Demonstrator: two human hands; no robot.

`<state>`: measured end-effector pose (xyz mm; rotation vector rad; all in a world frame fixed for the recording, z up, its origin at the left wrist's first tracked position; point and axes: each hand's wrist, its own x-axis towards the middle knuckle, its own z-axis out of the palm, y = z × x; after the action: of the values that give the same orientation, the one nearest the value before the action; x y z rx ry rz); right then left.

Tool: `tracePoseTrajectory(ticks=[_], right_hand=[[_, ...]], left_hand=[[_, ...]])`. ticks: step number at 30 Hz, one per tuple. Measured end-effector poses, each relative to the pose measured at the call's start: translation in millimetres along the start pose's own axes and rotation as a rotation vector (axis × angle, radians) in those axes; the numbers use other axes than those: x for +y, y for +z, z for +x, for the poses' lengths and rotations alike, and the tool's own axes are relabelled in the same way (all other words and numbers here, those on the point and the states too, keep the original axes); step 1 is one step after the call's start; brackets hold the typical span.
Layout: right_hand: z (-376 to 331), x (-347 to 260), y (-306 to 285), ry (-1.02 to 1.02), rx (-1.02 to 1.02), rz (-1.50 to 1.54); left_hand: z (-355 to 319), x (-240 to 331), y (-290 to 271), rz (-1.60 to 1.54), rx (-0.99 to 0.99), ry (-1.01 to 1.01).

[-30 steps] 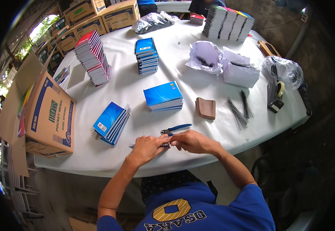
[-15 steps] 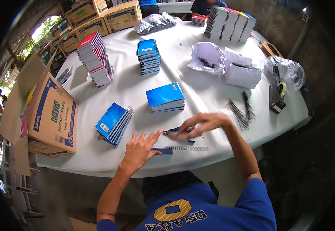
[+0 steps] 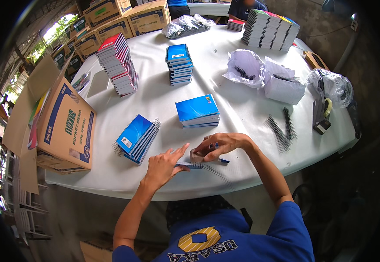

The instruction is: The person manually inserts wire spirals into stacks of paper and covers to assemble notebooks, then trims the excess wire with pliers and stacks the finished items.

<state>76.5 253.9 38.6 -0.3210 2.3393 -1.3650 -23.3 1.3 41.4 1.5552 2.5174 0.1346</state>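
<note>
Near the table's front edge, my left hand (image 3: pixel 163 168) pinches a small blue notebook (image 3: pixel 194 165), seen almost edge-on, thumb below and fingers above. A spiral wire (image 3: pixel 214 171) sits at its far-side edge, and its loose end trails right toward the front edge. My right hand (image 3: pixel 222 146) is closed at the coil, fingers curled down. A brownish patch (image 3: pixel 196 156) shows at its fingertips; whether it is a held piece or a finger covering I cannot tell. Blue-handled pliers (image 3: pixel 224 161) lie beneath my right hand, mostly hidden.
A fanned stack of spiral notebooks (image 3: pixel 135 133) lies left, a blue stack (image 3: pixel 197 109) ahead. Farther back stand another blue stack (image 3: pixel 179 54), a red stack (image 3: pixel 111 48) and paper-wrapped coils (image 3: pixel 244 70). Loose coils (image 3: pixel 279 131) and a tape dispenser (image 3: pixel 321 115) lie right; a carton (image 3: pixel 65 124) stands left.
My right hand has come down from above the pliers to the coil at the notebook. The coil's free end has swung toward the front edge. The whole view has shifted slightly.
</note>
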Motion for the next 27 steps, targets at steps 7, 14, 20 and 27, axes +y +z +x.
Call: tracePoseTrajectory(ticks=[7,14,20,27], right_hand=[[7.8,4.7,-6.6,-0.015,-0.015,-0.045],[10.8,3.8,-10.4,-0.18,0.031,0.064],[23.4,7.0,-7.7,0.002,-0.006,0.028],[3.6,1.1,-24.8,-0.057,0.001,0.007]], left_hand=[[4.2,-18.3,20.0,-0.028,0.284,0.109],[7.7,-19.6,19.8,-0.156,0.319,0.097],[10.3,-33.0,36.3,-0.348,0.371,0.07],[2.7,-31.9,-2.0,-0.095,-0.005,0.075]])
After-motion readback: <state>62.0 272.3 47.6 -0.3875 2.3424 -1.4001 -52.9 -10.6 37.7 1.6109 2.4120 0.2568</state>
